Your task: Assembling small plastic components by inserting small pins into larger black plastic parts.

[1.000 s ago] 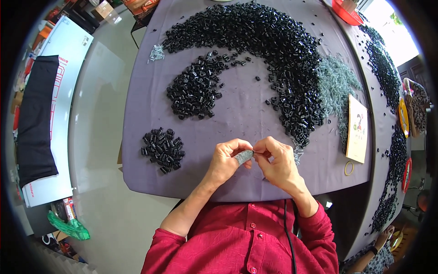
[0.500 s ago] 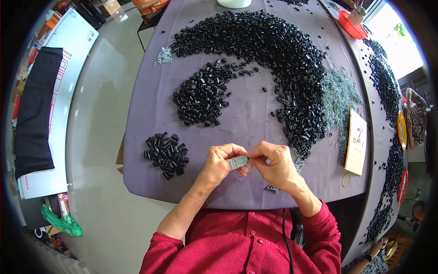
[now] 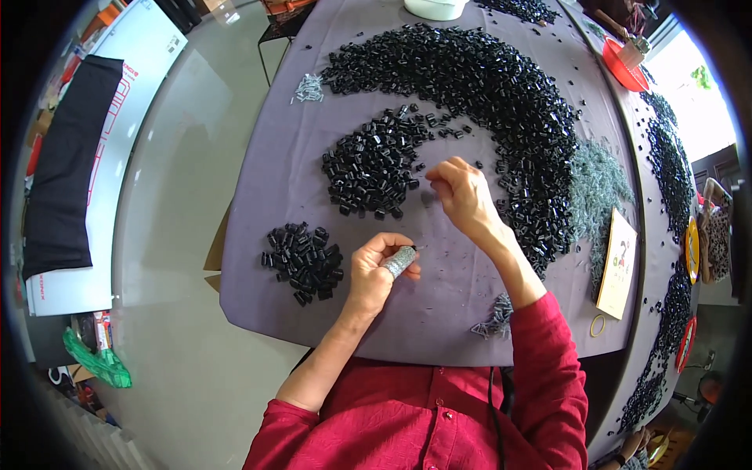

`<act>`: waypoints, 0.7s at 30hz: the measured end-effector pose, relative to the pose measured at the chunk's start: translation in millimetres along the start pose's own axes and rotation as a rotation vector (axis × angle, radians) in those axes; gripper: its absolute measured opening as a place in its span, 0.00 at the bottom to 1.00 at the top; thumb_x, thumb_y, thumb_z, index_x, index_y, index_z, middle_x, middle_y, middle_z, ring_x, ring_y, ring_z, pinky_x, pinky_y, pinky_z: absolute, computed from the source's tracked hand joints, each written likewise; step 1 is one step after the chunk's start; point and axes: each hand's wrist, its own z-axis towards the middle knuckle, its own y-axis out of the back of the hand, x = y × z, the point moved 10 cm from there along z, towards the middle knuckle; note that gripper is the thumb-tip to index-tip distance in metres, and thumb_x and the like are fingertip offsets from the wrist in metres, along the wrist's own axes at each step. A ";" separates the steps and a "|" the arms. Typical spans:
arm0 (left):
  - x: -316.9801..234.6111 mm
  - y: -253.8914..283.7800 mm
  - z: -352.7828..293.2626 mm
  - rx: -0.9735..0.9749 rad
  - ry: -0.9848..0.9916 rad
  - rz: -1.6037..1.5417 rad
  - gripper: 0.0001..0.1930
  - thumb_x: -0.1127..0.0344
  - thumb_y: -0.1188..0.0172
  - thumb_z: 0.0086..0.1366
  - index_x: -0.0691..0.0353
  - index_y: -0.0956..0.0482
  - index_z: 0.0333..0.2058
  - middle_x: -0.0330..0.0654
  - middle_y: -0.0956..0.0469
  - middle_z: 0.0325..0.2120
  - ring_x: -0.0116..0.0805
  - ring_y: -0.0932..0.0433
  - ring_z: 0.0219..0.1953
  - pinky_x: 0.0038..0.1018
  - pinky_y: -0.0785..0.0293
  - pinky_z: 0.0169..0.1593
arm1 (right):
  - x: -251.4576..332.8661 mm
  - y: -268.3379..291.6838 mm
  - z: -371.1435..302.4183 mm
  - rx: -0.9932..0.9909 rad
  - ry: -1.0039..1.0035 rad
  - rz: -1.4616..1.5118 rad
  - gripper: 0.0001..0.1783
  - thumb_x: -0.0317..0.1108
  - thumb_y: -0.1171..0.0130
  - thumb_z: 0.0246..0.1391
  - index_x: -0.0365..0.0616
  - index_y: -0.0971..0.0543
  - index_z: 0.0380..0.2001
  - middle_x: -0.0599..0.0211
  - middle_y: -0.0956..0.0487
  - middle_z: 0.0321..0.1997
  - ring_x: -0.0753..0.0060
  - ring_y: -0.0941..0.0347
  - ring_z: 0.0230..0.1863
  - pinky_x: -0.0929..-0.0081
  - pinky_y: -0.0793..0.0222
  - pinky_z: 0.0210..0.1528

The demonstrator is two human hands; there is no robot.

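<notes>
My left hand (image 3: pixel 373 274) is closed near the front of the table, its thumb wrapped in a grey woven cover (image 3: pixel 400 262). At the thumb tip it pinches a small black plastic piece (image 3: pixel 415 248), with a thin pale pin sticking out to the right. My right hand (image 3: pixel 468 202) is farther forward, over the table between two black heaps. Its fingers are curled together, and whatever they hold is hidden. Just left of its fingertips lies a middle heap of black plastic pieces (image 3: pixel 368 166). A smaller black heap (image 3: pixel 303 265) lies left of my left hand.
A long curved bank of black pieces (image 3: pixel 540 149) sweeps around the far and right sides. Grey pins lie in a large pile (image 3: pixel 599 184), with smaller clusters near (image 3: pixel 495 317) and far left (image 3: pixel 309 88). A yellow booklet (image 3: pixel 617 265) and a rubber band (image 3: pixel 598 326) lie at right.
My right hand has left my left hand and moved forward to the middle heap. My left hand keeps its pinch; a black piece with a pin now shows at its thumb tip.
</notes>
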 end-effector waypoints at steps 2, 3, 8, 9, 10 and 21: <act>-1.5 -3.2 1.5 0.024 -0.020 -0.053 0.06 0.79 0.47 0.61 0.66 0.24 0.37 0.45 0.21 0.28 0.30 0.21 0.26 0.26 0.20 0.30 | 1.6 -5.3 8.1 0.007 -0.002 0.011 0.07 0.20 0.44 0.43 0.37 0.22 0.29 0.58 0.25 0.27 0.53 0.27 0.32 0.65 0.30 0.35; 0.7 -1.0 2.3 0.022 -0.026 -0.075 0.07 0.79 0.47 0.61 0.67 0.25 0.38 0.45 0.21 0.28 0.30 0.21 0.26 0.26 0.20 0.30 | 4.0 -12.8 9.1 0.015 0.003 0.018 0.07 0.20 0.44 0.43 0.37 0.22 0.29 0.58 0.25 0.27 0.53 0.27 0.32 0.65 0.30 0.35; 0.4 1.0 3.5 0.019 -0.030 -0.049 0.07 0.79 0.48 0.62 0.67 0.25 0.38 0.46 0.21 0.28 0.30 0.21 0.26 0.27 0.20 0.30 | 18.6 -36.7 5.4 0.080 0.079 -0.243 0.06 0.20 0.44 0.43 0.38 0.24 0.27 0.58 0.26 0.30 0.53 0.27 0.33 0.63 0.29 0.36; 0.2 1.4 2.9 0.021 -0.032 -0.047 0.07 0.79 0.48 0.62 0.67 0.25 0.38 0.46 0.21 0.28 0.31 0.21 0.26 0.27 0.20 0.30 | 19.1 -37.0 4.2 0.093 0.064 -0.281 0.06 0.19 0.45 0.43 0.38 0.25 0.28 0.57 0.27 0.31 0.53 0.27 0.33 0.63 0.28 0.36; 0.5 2.2 2.7 0.020 -0.030 -0.047 0.07 0.79 0.48 0.62 0.67 0.25 0.38 0.46 0.21 0.28 0.31 0.21 0.26 0.27 0.20 0.30 | 18.7 -37.3 2.3 0.105 0.048 -0.319 0.06 0.19 0.47 0.44 0.38 0.25 0.28 0.57 0.27 0.32 0.53 0.27 0.33 0.62 0.28 0.36; 6.3 1.2 -3.6 -0.043 0.047 -0.140 0.07 0.78 0.46 0.61 0.68 0.25 0.38 0.46 0.22 0.29 0.31 0.20 0.26 0.28 0.19 0.32 | -3.5 -11.2 -68.4 0.160 -0.622 0.695 0.10 0.26 0.46 0.54 0.33 0.25 0.39 0.70 0.26 0.30 0.82 0.28 0.28 0.81 0.30 0.34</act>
